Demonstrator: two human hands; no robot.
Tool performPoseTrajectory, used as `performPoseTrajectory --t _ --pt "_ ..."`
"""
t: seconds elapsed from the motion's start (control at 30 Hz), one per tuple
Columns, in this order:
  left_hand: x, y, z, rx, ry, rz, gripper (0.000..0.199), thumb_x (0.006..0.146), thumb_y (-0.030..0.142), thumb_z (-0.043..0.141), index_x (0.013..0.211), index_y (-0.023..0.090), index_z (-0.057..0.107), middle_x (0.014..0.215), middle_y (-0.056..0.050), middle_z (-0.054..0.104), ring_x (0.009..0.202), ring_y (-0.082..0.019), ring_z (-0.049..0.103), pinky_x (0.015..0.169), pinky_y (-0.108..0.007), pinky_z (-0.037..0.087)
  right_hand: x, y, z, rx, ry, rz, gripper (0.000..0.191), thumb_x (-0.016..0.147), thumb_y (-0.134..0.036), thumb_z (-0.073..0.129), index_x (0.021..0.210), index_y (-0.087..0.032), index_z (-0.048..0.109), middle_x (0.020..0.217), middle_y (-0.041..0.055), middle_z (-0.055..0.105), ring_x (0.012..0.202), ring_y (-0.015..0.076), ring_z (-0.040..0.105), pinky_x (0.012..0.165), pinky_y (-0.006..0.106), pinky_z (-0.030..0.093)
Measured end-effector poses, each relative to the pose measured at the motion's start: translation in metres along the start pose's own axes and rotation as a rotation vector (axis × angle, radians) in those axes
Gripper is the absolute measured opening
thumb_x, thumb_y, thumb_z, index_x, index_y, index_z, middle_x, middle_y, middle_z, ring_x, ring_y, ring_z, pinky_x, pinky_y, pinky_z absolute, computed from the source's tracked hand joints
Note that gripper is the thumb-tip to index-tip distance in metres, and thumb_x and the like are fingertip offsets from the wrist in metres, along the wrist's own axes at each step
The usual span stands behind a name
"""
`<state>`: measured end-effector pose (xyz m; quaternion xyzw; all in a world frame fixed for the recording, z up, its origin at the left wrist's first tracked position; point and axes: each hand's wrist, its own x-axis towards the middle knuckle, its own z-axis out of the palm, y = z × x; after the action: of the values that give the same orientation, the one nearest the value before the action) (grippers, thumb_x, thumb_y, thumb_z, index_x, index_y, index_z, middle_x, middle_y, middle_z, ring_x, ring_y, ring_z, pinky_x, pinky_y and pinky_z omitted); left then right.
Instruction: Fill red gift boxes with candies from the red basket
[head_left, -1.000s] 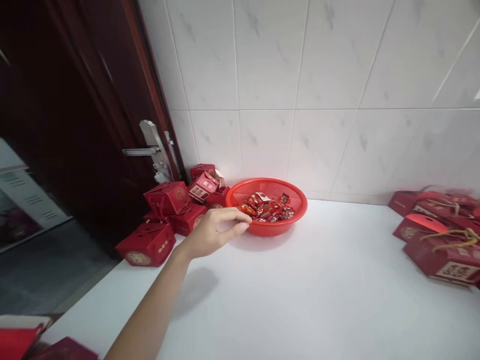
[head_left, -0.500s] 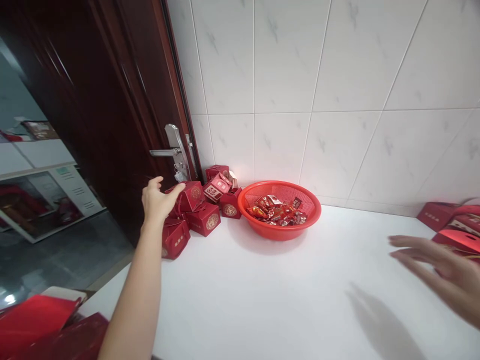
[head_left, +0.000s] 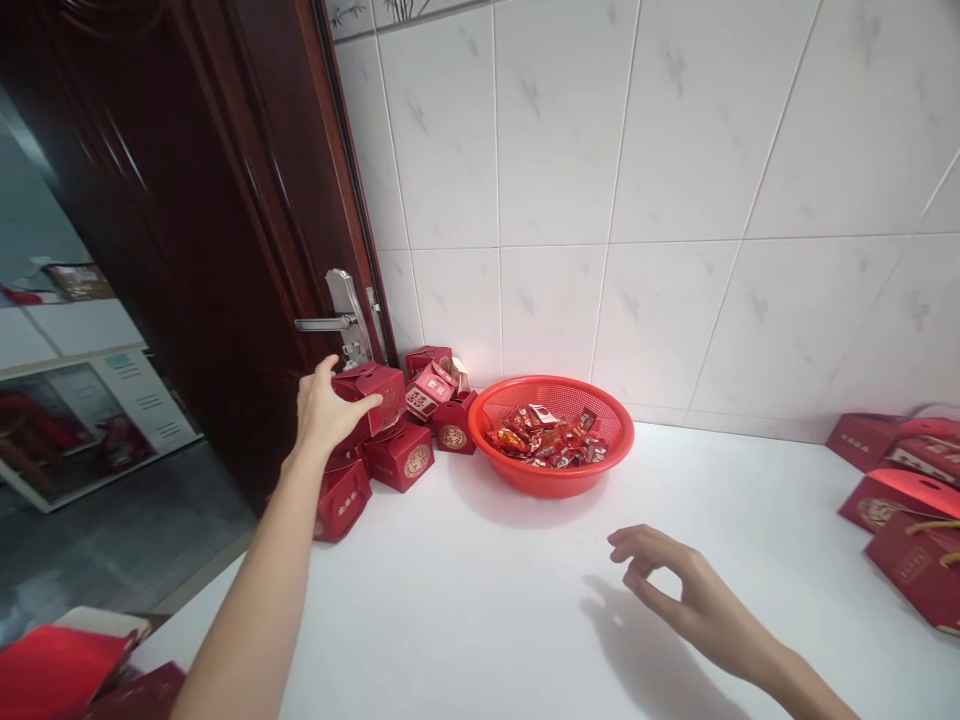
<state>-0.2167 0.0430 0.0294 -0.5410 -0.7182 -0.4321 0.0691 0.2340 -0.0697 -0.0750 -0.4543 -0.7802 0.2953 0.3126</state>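
Observation:
On the left, my left hand (head_left: pixel 324 412) is at the top red candy box (head_left: pixel 379 393) of a small pile by the door. Its thumb lies against the near side and its fingers are round the left edge, so it appears to grip the box. Below sit more red boxes (head_left: pixel 401 455) with gold round emblems. My right hand (head_left: pixel 675 580) hovers over the white tabletop (head_left: pixel 465 610), fingers bent, thumb and fingertips a little apart, with nothing in it. Beyond it stands a red plastic basket (head_left: pixel 551 482) holding wrapped candies (head_left: pixel 551 440).
Several red gift boxes (head_left: pixel 900 490) lie at the right. At the lower left is more red packaging (head_left: pixel 60 670). A tiled wall (head_left: pixel 555 300) bounds the table behind; a dark wooden door (head_left: pixel 225 200) with a metal handle (head_left: pixel 330 323) stands left.
My right hand has swung in from the right towards the middle of the table. My left hand has closed in on the top box, which looks slightly raised. The view has tilted up a little.

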Motion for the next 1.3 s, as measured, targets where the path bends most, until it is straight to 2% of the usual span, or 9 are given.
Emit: performPoseTrajectory --t 0.07,0.23,0.3,0.43,0.53,0.7,1.0,1.13,1.3 --pt "-0.010 0.014 -0.007 -0.100 0.044 0.161 0.087 0.069 0.035 0.081 0.145 0.020 0.040 0.137 -0.016 0.050 0.131 -0.037 0.051 0.114 -0.051 0.042 0.005 0.000 -0.001 0.023 -0.013 -0.009 0.020 0.096 -0.034 0.048 0.103 -0.028 0.066 0.116 0.0080 0.068 0.085 0.0215 0.069 0.083 0.040 0.058" --pt "-0.058 0.072 -0.008 -0.340 -0.057 0.621 0.079 0.074 0.041 0.081 0.142 0.027 0.045 0.141 -0.008 0.049 0.129 -0.030 0.054 0.111 -0.049 0.047 0.031 -0.014 0.000 0.106 0.051 -0.095 0.027 0.096 -0.039 0.053 0.119 -0.027 0.061 0.101 0.0063 0.070 0.086 0.0213 0.069 0.085 0.040 0.057" --pt "-0.083 0.093 0.001 -0.337 -0.105 0.727 0.076 0.076 0.040 0.081 0.141 0.028 0.045 0.139 -0.008 0.051 0.132 -0.030 0.052 0.113 -0.049 0.045 0.043 -0.023 -0.001 0.177 0.152 -0.128 0.033 0.096 -0.044 0.055 0.124 -0.026 0.058 0.100 0.0065 0.071 0.091 0.0226 0.069 0.088 0.041 0.057" --pt "-0.126 0.117 0.029 -0.343 -0.282 0.818 0.080 0.076 0.042 0.081 0.144 0.028 0.040 0.138 -0.011 0.051 0.130 -0.030 0.053 0.108 -0.044 0.050 0.064 -0.035 -0.007 0.301 0.347 -0.101 0.035 0.094 -0.051 0.057 0.116 -0.025 0.061 0.124 0.0099 0.066 0.104 0.0243 0.067 0.090 0.040 0.056" --pt "-0.147 0.118 0.050 -0.403 -0.352 0.821 0.080 0.075 0.041 0.083 0.140 0.027 0.039 0.136 -0.013 0.052 0.131 -0.030 0.052 0.106 -0.045 0.051 0.070 -0.034 -0.014 0.339 0.361 -0.054 0.036 0.093 -0.053 0.057 0.109 -0.022 0.063 0.119 0.0105 0.068 0.099 0.0240 0.068 0.084 0.038 0.056" --pt "-0.167 0.112 0.067 -0.520 -0.359 0.823 0.065 0.076 0.034 0.083 0.127 0.025 0.046 0.136 -0.014 0.052 0.128 -0.031 0.054 0.103 -0.045 0.053 0.069 -0.026 -0.023 0.358 0.226 -0.004 0.033 0.090 -0.050 0.061 0.099 -0.019 0.064 0.103 0.0097 0.071 0.085 0.0221 0.069 0.077 0.037 0.056" --pt "-0.190 0.099 0.071 -0.540 -0.369 0.875 0.032 0.080 0.031 0.079 0.099 0.022 0.054 0.139 -0.014 0.044 0.129 -0.029 0.051 0.105 -0.042 0.051 0.064 -0.022 -0.027 0.267 0.115 -0.102 0.024 0.092 -0.035 0.062 0.111 -0.022 0.063 0.122 0.0081 0.066 0.088 0.0179 0.066 0.079 0.034 0.056" --pt "-0.192 0.096 0.073 -0.498 -0.424 0.895 0.045 0.081 0.035 0.078 0.119 0.022 0.057 0.140 -0.015 0.042 0.129 -0.030 0.050 0.105 -0.044 0.051 0.059 -0.029 -0.020 0.127 0.042 -0.133 0.020 0.093 -0.032 0.060 0.110 -0.022 0.064 0.112 0.0063 0.070 0.088 0.0184 0.064 0.079 0.034 0.053" --pt "-0.195 0.096 0.074 -0.444 -0.495 0.887 0.080 0.076 0.039 0.082 0.144 0.025 0.042 0.144 -0.016 0.039 0.132 -0.033 0.047 0.107 -0.049 0.050 0.058 -0.035 -0.010 0.096 -0.013 -0.058 0.027 0.099 -0.043 0.051 0.103 -0.021 0.066 0.099 0.0059 0.073 0.084 0.0193 0.065 0.075 0.032 0.050"
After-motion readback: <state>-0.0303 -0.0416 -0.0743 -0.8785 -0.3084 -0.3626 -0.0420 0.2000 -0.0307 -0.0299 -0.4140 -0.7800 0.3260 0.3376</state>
